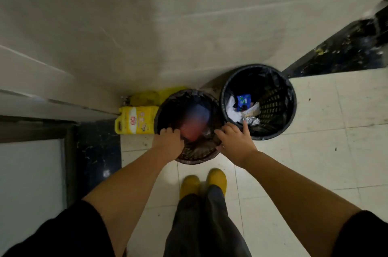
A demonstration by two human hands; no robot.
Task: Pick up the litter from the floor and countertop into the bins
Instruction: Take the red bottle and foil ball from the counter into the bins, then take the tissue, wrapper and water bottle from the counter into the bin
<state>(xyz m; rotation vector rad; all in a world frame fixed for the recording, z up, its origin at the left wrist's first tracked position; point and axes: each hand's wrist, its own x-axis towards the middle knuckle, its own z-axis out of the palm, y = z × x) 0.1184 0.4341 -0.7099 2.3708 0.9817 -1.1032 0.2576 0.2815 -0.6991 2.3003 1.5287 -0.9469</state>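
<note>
One brown bin (195, 159) on pale tiles (315, 162); left hand (168, 141) grips it, right hand (235, 141) spread.

I can't identify the red-and-blue smear (194, 122) inside the round brown lined bin (197, 159); it is blurred, possibly a wrapper. The fingertips of the left hand (169, 141) curl out of sight, and the dark speckled countertop (346, 47) is cut off by the right edge.

yellow plastic jug with handle (136, 119), on the floor by the wall corner: pale label, large red characters, too blurred to read | blue plastic packet (243, 100), left side of black perforated plastic bin (273, 105): white and green print, illegible | readable text: none
</note>
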